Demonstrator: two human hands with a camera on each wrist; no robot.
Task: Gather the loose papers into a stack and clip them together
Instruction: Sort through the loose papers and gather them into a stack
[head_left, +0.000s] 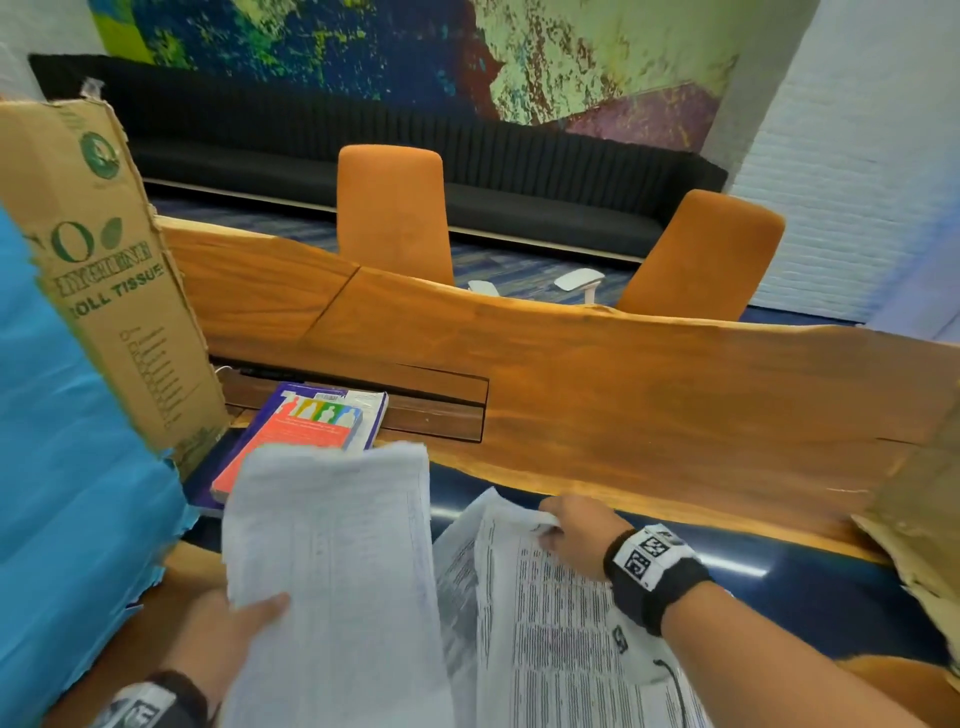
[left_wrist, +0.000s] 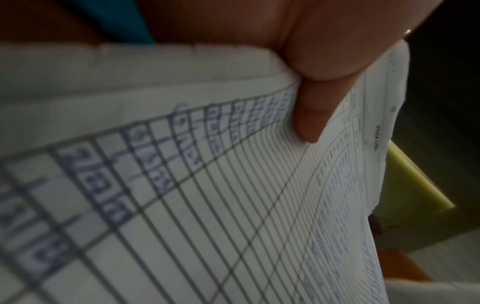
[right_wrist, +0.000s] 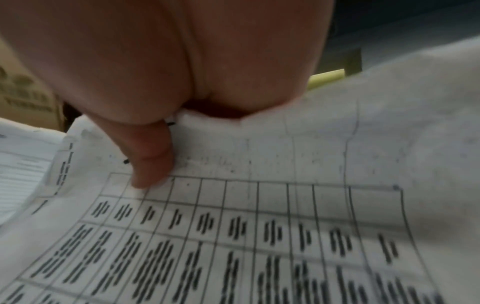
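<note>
My left hand (head_left: 244, 618) holds a bundle of ruled sheets (head_left: 332, 561) up off the table, thumb on top; in the left wrist view the thumb (left_wrist: 311, 115) pinches the ruled sheets (left_wrist: 207, 205) at their edge. To the right, my right hand (head_left: 571, 535) pinches the far edge of a printed table sheet (head_left: 550, 623) lying over other papers. In the right wrist view the thumb (right_wrist: 150, 156) presses on the printed table sheet (right_wrist: 259, 226) and the edge curls up into the hand. No clip is in view.
A red and purple book (head_left: 306, 421) lies behind the held sheets. A cardboard flap (head_left: 104, 270) and blue material (head_left: 67, 493) stand at the left, torn cardboard (head_left: 919, 514) at the right. The wooden table (head_left: 623, 374) runs across, with orange chairs (head_left: 395, 213) beyond.
</note>
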